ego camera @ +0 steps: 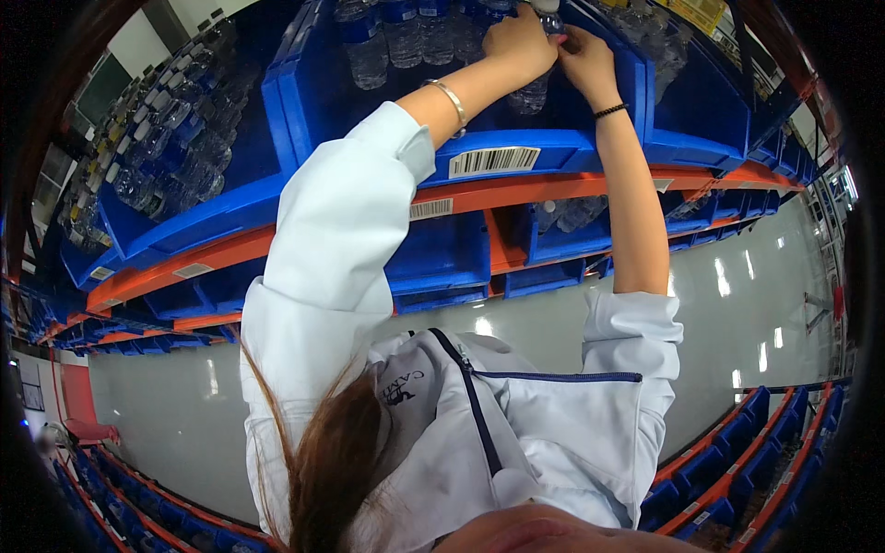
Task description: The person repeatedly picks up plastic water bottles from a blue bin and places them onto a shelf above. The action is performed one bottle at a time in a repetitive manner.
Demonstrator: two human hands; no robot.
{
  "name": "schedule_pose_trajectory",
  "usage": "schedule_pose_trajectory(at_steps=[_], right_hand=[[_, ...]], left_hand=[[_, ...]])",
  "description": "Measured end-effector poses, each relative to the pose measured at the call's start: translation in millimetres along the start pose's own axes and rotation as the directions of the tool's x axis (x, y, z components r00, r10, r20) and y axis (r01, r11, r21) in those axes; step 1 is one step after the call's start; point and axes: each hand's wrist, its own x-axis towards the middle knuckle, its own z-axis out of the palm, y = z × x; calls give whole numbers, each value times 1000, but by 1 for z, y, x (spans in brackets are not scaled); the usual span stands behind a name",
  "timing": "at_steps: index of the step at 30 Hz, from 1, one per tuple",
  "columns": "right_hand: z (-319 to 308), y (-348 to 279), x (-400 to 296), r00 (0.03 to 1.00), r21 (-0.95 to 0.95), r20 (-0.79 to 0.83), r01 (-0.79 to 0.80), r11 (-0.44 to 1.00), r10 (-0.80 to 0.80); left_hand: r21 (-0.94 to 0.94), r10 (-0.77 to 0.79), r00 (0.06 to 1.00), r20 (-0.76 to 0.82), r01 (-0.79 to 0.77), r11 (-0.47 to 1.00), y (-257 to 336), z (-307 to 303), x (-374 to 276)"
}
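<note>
Both of my hands meet at the upper part of a clear plastic bottle with a white cap (531,97), upright in a blue plastic bin (387,114) on the shelf before me. My left hand (522,41), with a metal bangle on the wrist, is closed around the bottle just below its cap. At the bottle's right side is my right hand (588,59), a dark beaded band on its wrist; its fingertips touch the bottle. Further back in the same bin stand several water bottles with blue labels (404,34).
Many capped bottles (159,131) fill the bin at the left; more bottles (664,55) lie in the right-hand bin. An orange shelf beam (484,195) runs under the bins' front edges, above lower shelves with blue bins (442,252). Other racks (747,449) stand across the grey floor.
</note>
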Motion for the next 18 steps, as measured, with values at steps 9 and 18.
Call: schedule_pose_trajectory(at_steps=[9,18], right_hand=[[-35,-129,-52,975,288,-214,126,949,-65],[-74,-268,-111,965,561,-196,255,787,-173]], left_hand=[[-255,345,904,-254,-407,877,16,-139,-102],[-52,519,696,-496,-620,783,-6,-222,-198]])
